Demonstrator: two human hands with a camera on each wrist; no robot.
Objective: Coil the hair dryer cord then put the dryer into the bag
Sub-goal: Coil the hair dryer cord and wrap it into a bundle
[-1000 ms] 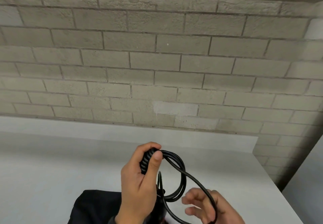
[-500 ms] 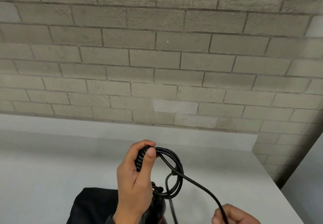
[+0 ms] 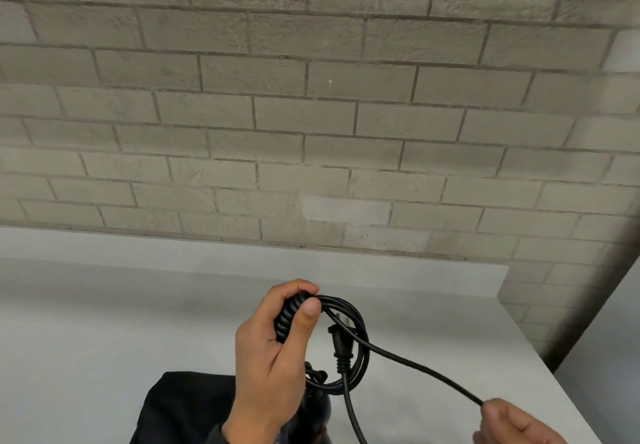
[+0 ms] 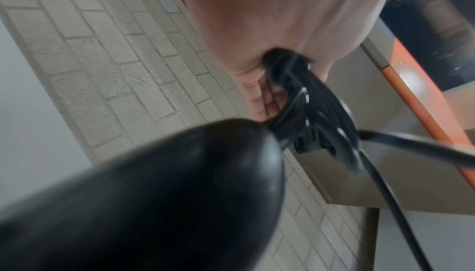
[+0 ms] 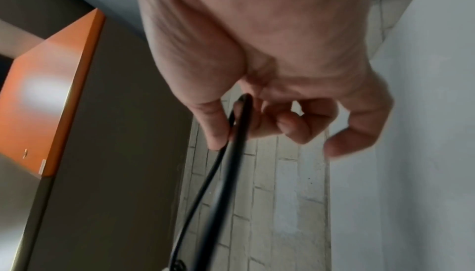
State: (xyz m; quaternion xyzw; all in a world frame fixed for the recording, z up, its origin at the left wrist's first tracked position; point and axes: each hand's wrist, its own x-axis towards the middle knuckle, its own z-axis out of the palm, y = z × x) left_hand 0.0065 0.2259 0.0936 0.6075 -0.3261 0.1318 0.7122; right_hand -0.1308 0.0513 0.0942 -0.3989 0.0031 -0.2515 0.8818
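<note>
The left hand (image 3: 270,357) was clenched around the ribbed, spiral stretch of a smooth black power cord (image 3: 415,364), thumb pressed on top, holding its round loops and the dangling 2-prong plug (image 3: 341,341) in the air above the matte white tabletop (image 3: 104,322). The right hand (image 3: 516,423), cut off at the lower frame edge, pinched a taut, doubled strand of that cord between thumb and forefinger, its other fingers loosely curled. Below the coil, a glossy, rounded black body (image 4: 154,194), possibly a hair dryer, was blurred and mostly hidden behind the left wrist, beside dark cloth (image 3: 187,405).
</note>
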